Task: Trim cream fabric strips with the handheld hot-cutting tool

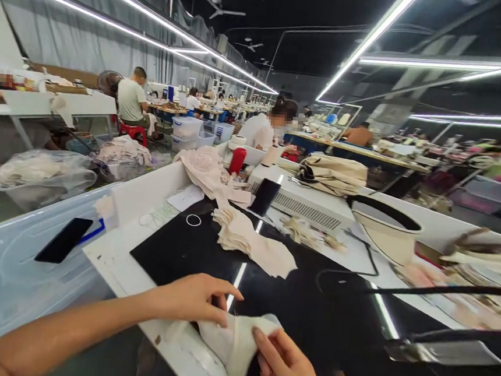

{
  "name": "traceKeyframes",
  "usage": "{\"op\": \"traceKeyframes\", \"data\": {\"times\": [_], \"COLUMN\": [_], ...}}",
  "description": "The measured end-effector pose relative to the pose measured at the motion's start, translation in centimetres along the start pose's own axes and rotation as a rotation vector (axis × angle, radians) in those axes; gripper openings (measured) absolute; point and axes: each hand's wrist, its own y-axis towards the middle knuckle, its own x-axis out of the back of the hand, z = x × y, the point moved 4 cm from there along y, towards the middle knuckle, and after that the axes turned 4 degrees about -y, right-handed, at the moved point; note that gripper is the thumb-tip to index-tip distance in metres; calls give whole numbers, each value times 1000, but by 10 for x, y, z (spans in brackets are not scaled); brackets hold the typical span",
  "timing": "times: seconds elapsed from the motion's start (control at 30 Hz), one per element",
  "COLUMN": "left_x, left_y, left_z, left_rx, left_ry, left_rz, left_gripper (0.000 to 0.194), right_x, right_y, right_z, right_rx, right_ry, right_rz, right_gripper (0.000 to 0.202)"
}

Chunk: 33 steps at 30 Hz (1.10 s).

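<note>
The black-topped desk (311, 301) carries a fanned stack of pale pink fabric pieces (252, 241) near its far edge. Closer in, a smaller cream cloth piece (237, 339) lies at the near edge, pinched by the right hand (290, 364); the left hand (197, 300), fingers loosely curled, touches its other side. A white ring (194, 220) lies left of the stack.

Open black surface (310, 310), fabric stack (256, 244) beyond

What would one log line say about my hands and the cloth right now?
left hand: open, thumb at pale cloth | right hand: pinching pale cloth | black surface: stack of cream pieces
</note>
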Motion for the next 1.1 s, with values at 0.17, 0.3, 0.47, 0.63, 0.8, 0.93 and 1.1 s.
{"op": "traceKeyframes", "data": {"times": [0.17,0.3,0.47,0.63,0.8,0.93,1.1], "left_x": [14,5,-23,-30,-27,-25,-22], "left_y": [9,8,0,-1,-6,-8,-8], "left_z": [9,5,2,15,13,9,11], "left_rx": [-88,-220,-627,-599,-565,-527,-449], "left_ry": [541,703,868,841,847,822,805], "left_rz": [-131,-189,-151,-172,-186,-151,-106], "left_gripper": [40,36,25,20,22,25,31], "right_x": [1,0,2,9,-7,-24,-32], "right_y": [19,33,46,42,6,-21,-29], "right_z": [22,27,28,33,35,28,22], "right_rx": [74,99,146,267,578,801,920], "right_ry": [-220,-249,-289,-333,-649,-904,-1097], "right_rz": [-74,-99,-156,-314,-209,-127,-185], "right_gripper": [46,32,25,33,18,25,35]}}
